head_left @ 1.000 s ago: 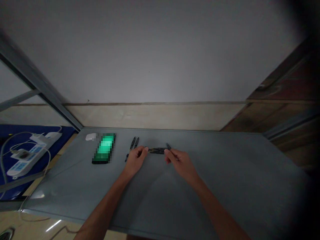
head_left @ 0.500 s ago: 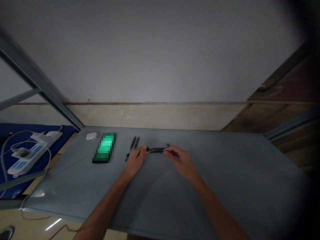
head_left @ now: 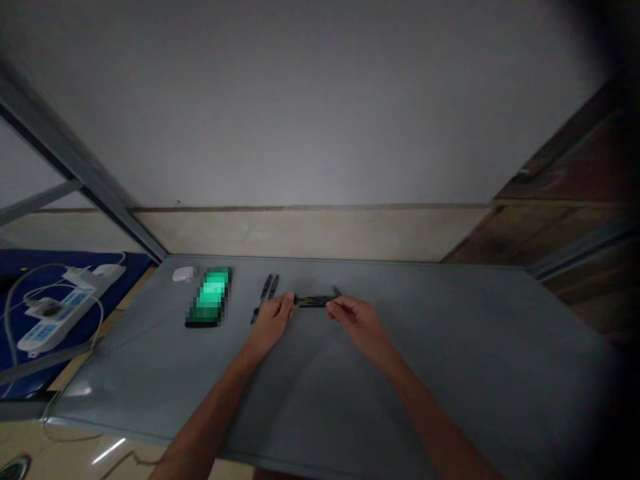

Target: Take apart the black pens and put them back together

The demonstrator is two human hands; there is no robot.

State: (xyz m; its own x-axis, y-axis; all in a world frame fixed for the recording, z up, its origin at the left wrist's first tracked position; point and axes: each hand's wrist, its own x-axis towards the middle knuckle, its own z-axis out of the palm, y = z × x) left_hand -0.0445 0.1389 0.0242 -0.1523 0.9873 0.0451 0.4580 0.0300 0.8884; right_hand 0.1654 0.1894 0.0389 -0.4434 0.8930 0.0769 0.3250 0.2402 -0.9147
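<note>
My left hand (head_left: 271, 322) is closed on the left end of a dark bundle of slim, pen-like sticks (head_left: 313, 301) with yellowish streaks. The fingers of my right hand (head_left: 361, 325) are pinched at the right end of that bundle, so it lies level between both hands. Its exact kind is too small and dark to make out. A small dark piece (head_left: 337, 291) shows just beyond my right fingertips. Left of my left hand lie two dark pen-like sticks (head_left: 269, 288), slanted side by side; their lower part is partly hidden by the hand.
On the grey table (head_left: 450, 347), a phone (head_left: 209, 297) with a green, pixelated screen lies left, beside a small white case (head_left: 183, 274). A white power strip (head_left: 70, 310) with cables rests on a blue surface at far left. A pale wall (head_left: 320, 120) stands behind.
My right fingertips have closed in a little at the right end of the bundle. Both hands otherwise stay in nearly the same place, and the view has shifted slightly.
</note>
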